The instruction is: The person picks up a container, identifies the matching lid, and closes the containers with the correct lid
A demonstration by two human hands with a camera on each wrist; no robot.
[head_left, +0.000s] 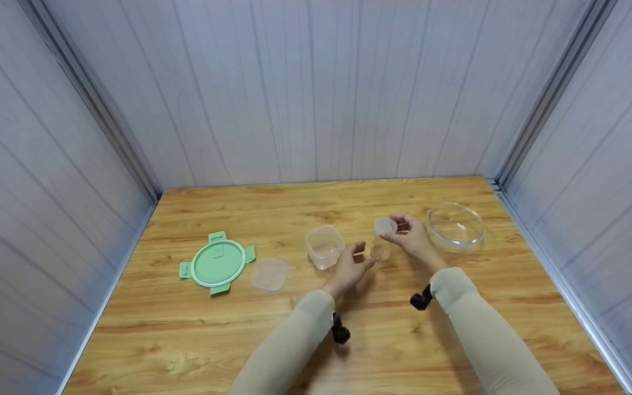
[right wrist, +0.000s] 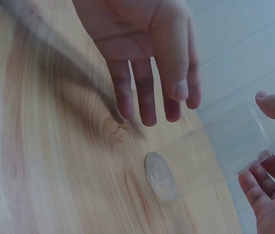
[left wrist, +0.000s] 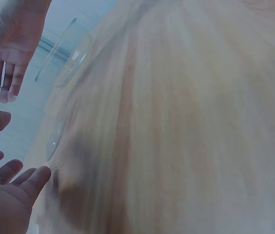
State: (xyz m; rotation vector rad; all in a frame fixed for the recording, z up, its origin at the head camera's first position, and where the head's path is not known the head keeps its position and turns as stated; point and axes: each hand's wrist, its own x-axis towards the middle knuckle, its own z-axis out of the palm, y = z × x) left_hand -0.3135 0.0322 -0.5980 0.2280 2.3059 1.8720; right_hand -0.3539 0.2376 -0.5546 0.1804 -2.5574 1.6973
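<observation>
My right hand (head_left: 412, 239) grips the whitish top of a small clear plastic cup (right wrist: 161, 176), thumb and fingers at its edge. I cannot tell if this top is a separate lid. In the right wrist view the cup's round base shows against the wood. Left of the cup is my left hand (head_left: 349, 270), its fingers loosely spread and holding nothing. A square translucent food container (head_left: 324, 253), uncovered, stands just beyond the left hand. Farther left, a translucent square lid (head_left: 270, 275) lies flat.
A clear glass bowl (head_left: 455, 241) stands right of the right hand. At the left lies a round green lid (head_left: 218, 263) with side clips. The wooden table (head_left: 184, 351) meets pale panel walls (head_left: 316, 99) behind and at both sides.
</observation>
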